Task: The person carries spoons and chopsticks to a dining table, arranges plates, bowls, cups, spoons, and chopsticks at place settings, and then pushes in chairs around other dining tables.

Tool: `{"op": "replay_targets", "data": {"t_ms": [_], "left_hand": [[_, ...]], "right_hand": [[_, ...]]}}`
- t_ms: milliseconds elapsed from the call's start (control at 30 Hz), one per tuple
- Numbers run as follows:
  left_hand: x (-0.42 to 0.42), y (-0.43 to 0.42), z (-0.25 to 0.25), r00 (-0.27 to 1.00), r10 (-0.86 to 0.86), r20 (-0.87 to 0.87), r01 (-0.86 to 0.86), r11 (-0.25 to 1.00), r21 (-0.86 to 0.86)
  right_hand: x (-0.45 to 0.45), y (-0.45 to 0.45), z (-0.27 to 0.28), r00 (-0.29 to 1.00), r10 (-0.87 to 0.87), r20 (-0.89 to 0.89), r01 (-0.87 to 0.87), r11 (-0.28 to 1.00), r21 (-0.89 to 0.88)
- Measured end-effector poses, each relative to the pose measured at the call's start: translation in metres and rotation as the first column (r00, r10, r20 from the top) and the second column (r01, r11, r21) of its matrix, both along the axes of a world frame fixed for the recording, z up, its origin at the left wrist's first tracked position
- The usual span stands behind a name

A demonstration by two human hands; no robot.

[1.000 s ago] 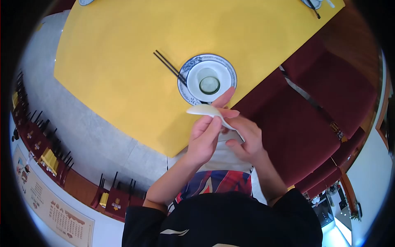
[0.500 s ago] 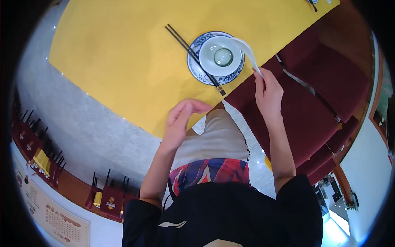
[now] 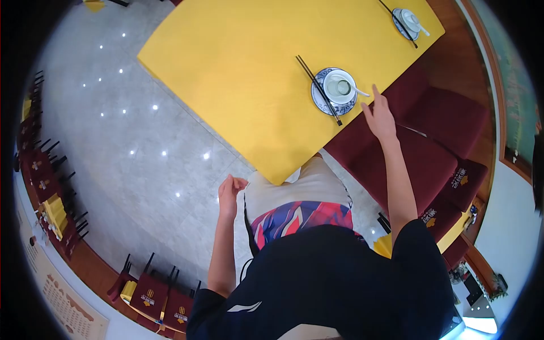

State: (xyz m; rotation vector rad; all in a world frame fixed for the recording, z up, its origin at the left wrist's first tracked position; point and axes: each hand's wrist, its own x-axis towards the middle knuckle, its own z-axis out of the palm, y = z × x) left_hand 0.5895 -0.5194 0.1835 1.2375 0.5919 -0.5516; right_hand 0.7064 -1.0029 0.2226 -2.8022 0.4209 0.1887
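A blue-and-white plate (image 3: 319, 102) lies near the edge of the yellow-covered table. On it stands a white bowl (image 3: 338, 75) with a small clear glass cup (image 3: 343, 87) inside. A white spoon (image 3: 361, 92) rests in the bowl, its handle over the right rim. Black chopsticks (image 3: 317, 88) lie across the plate's left side. My right hand (image 3: 381, 118) is just right of the spoon handle, fingers apart and holding nothing. Off the table, beside my leg, my left hand (image 3: 229, 194) hangs with loosely bent fingers and nothing visible in it.
Another place setting (image 3: 407, 24) with plate, bowl, spoon and chopsticks sits at the far right of the yellow tablecloth (image 3: 243, 85). Dark red chairs (image 3: 402, 164) stand along the table's right side. Grey tiled floor (image 3: 130, 124) spreads left, with more chairs (image 3: 150, 294) along the wall.
My right hand has let go of the spoon, which now rests in the bowl. The left hand has moved down, away from the table edge. The view has shifted back, showing more floor.
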Motion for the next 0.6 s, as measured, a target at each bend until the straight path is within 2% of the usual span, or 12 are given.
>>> {"op": "replay_targets", "data": {"t_ms": [67,133,200,267,300,333,367,400,467,500,567,600], "left_hand": [[-0.053,0.051,-0.035,0.989,0.031,-0.145,-0.002,0.981,0.192],[-0.122,0.099,-0.078,0.902,0.249,-0.354,-0.163,0.953,0.256],[-0.213,0.143,-0.111,0.779,0.461,-0.426,-0.366,0.885,0.288],[-0.29,0.155,-0.122,0.532,0.685,-0.498,-0.533,0.728,0.432],[-0.32,0.15,-0.115,0.499,0.68,-0.537,-0.504,0.732,0.458],[-0.345,0.138,-0.11,0.484,0.676,-0.556,-0.509,0.734,0.449],[-0.366,0.121,-0.105,0.466,0.675,-0.572,-0.518,0.732,0.442],[-0.382,0.098,-0.104,0.496,0.669,-0.553,-0.543,0.736,0.404],[-0.389,0.04,-0.091,0.524,0.681,-0.511,-0.599,0.721,0.347],[-0.386,0.011,-0.086,0.525,0.696,-0.49,-0.629,0.705,0.327],[-0.405,-0.033,-0.109,0.634,0.677,-0.375,-0.665,0.724,0.184],[-0.416,-0.053,-0.102,0.687,0.65,-0.325,-0.636,0.754,0.165]], "right_hand": [[-0.027,0.008,0.03,0.995,-0.078,0.069,0.072,0.994,0.082],[-0.059,0.007,0.043,0.96,-0.19,0.204,0.15,0.968,0.199],[-0.106,-0.009,0.008,0.918,-0.205,0.339,0.144,0.97,0.198],[-0.161,-0.018,-0.036,0.947,-0.287,0.143,0.237,0.927,0.291],[-0.198,-0.03,-0.08,0.978,-0.189,0.089,0.162,0.956,0.245],[-0.234,-0.043,-0.13,0.971,-0.172,-0.166,0.211,0.943,0.259],[-0.268,-0.05,-0.163,0.891,-0.065,-0.449,0.226,0.922,0.316],[-0.269,-0.059,-0.181,0.41,0.339,-0.847,0.12,0.9,0.419],[-0.257,-0.032,-0.137,0.073,0.287,-0.955,0.352,0.889,0.294],[-0.285,-0.046,-0.192,0.041,0.188,-0.981,0.493,0.85,0.183],[-0.249,-0.032,-0.172,0.212,0.157,-0.964,0.424,0.874,0.236],[-0.236,-0.044,-0.214,0.229,0.251,-0.941,0.354,0.879,0.32]]}}
